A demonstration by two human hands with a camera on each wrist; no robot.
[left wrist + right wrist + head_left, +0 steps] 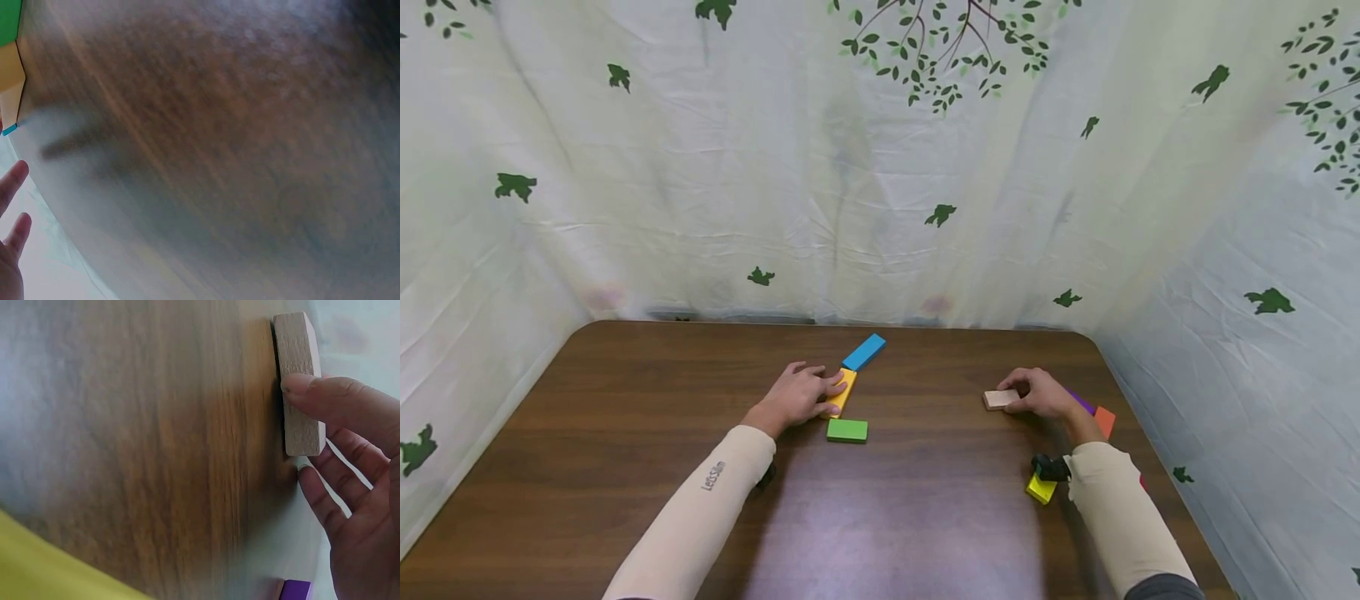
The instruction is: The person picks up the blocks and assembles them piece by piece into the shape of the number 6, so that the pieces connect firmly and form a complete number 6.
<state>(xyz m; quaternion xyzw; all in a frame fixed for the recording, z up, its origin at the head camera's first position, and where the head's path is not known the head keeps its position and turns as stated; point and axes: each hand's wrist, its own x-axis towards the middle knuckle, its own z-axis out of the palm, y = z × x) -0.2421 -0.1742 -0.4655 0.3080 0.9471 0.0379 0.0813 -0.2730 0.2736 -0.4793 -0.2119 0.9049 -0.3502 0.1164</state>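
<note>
My left hand (797, 395) reaches over a yellow-orange block (847, 382), its thumb and index finger touching it while the other fingers spread out. A blue block (864, 352) lies at that block's far end, and a green block (847, 431) lies just in front of its near end. In the left wrist view, two spread fingers (17, 234) show apart from these blocks. My right hand (1037, 394) pinches a plain wooden block (298, 356) at one end, with the thumb on its near side. The other right fingers lie partly hidden behind the block.
Near my right forearm lie a purple block (1081, 402), an orange-red block (1105, 421), and a yellow block (1041, 488) partly covered by the wrist camera. A red bit (1142, 482) peeks past the sleeve. A leaf-patterned white curtain (820, 250) surrounds the brown table (662, 375).
</note>
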